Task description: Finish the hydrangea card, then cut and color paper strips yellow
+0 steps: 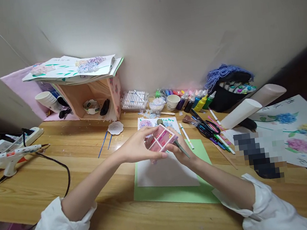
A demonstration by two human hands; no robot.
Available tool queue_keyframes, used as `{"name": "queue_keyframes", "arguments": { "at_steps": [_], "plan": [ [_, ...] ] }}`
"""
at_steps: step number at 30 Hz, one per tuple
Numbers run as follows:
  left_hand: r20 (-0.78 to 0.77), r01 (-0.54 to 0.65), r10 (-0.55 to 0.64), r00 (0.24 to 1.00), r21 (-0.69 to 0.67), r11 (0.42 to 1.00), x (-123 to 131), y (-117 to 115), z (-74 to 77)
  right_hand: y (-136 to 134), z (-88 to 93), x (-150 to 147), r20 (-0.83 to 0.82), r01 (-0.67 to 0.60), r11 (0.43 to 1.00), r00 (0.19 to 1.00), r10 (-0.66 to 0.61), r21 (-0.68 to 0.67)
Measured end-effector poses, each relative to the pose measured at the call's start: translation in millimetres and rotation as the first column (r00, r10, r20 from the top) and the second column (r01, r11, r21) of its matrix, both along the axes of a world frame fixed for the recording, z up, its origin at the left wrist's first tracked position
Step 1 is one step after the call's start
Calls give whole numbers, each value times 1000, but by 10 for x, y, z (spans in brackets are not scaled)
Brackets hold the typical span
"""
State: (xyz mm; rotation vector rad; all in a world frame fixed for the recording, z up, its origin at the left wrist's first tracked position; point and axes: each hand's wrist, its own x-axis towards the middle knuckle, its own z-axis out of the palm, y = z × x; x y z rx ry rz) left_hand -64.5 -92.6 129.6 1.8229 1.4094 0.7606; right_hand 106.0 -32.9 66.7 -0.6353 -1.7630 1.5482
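Observation:
My left hand point(135, 146) grips a small pink compartmented case point(160, 139) by its side, thumb along the near edge and fingers around the far one. White dividers split the case into sections, tilted towards me. My right hand point(183, 155) is closed around a green-handled brush point(182, 150) beside the case; its round dark tip point(159, 122) points away from me. Whether the right fingers also support the case is hidden. Below both hands lies a white sheet point(163, 175) on a larger green sheet point(177, 197).
A glue gun point(13, 158) with a black cable and a power strip point(36, 133) lie at left. Paint bottles point(201, 102), a paper cup point(173, 102) and a marker box point(134, 101) line the wall. Scissors point(208, 127) and pens lie right; two thin brushes point(103, 144) lie left.

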Motion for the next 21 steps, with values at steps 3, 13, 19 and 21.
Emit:
{"name": "queue_keyframes", "arguments": {
  "at_steps": [3, 13, 19, 21],
  "plan": [
    [25, -15, 15, 1000, -18, 1000, -19, -52, -61, 25, 17, 5, -36, -53, 999, 998, 53, 5],
    [-373, -682, 689, 621, 177, 710, -1018, -614, -626, 101, -160, -461, 693, -475, 707, 721, -28, 523],
    [-624, -892, 750, 221, 183, 414, -1531, -445, -846, -13, -462, -1262, 738, -524, 621, 662, -133, 582],
    [-623, -884, 738, 259, 154, 441, -1618, -357, -897, -41, -459, -1297, 733, -525, 606, 664, -148, 598]
  ]
}}
